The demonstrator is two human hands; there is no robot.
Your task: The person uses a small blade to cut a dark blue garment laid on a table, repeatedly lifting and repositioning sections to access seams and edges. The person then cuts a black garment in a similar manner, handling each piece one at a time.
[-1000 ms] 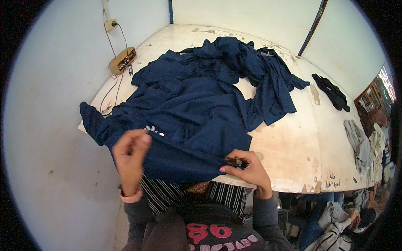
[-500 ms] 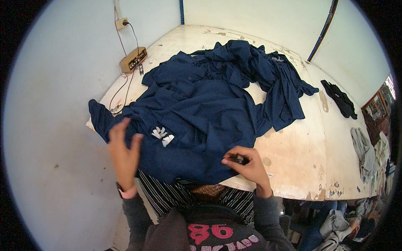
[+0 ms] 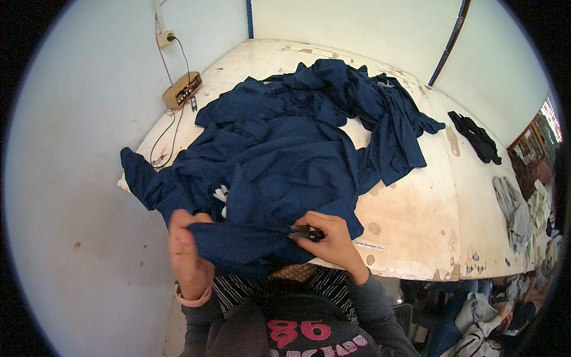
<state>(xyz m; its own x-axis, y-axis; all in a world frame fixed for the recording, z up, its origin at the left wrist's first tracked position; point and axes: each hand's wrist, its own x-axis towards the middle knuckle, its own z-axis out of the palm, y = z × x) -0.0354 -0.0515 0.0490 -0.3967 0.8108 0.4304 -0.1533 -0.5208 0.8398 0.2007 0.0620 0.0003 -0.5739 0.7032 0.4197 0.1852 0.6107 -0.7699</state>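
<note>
Left hand has moved to the navy cloth, grip too blurred to tell; right hand, clamped on dark snips, may nick it if the blades slip.

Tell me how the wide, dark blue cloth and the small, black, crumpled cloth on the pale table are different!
The wide, dark blue cloth is spread across much of the pale table; the small, black, crumpled cloth is bunched at the right. The left hand and right hand are at the blue cloth's near edge; neither is by the black cloth. Both are dark and wrinkled.
</note>
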